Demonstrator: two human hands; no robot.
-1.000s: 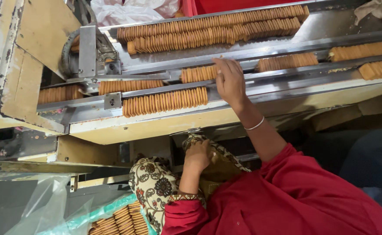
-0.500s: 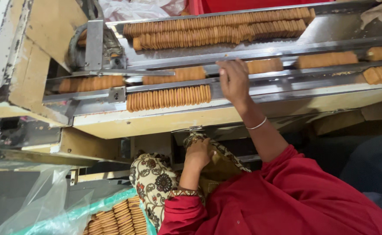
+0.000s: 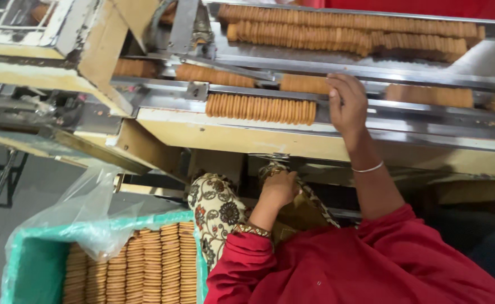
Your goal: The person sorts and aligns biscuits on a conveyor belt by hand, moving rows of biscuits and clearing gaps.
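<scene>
My right hand (image 3: 346,104) reaches up onto the metal conveyor (image 3: 405,138), fingers laid flat across the middle lane. It sits just right of a row of round brown biscuits standing on edge (image 3: 260,108) and touches a shorter biscuit stack (image 3: 303,84) behind it. A thin white bangle circles that wrist. My left hand (image 3: 278,188) is curled into a fist low in my lap, resting against patterned cloth (image 3: 216,211) below the conveyor's cream-coloured edge. Both sleeves are red.
More biscuit rows (image 3: 349,31) fill the far lanes and the right side (image 3: 427,95). A green crate (image 3: 30,264) lined with clear plastic holds stacked biscuits (image 3: 146,264) at the lower left. The cream machine frame (image 3: 98,48) stands on the left.
The view has swung down and left, showing more of the green crate. My right hand stays on the conveyor lane beside the biscuit row. My left hand has not moved.
</scene>
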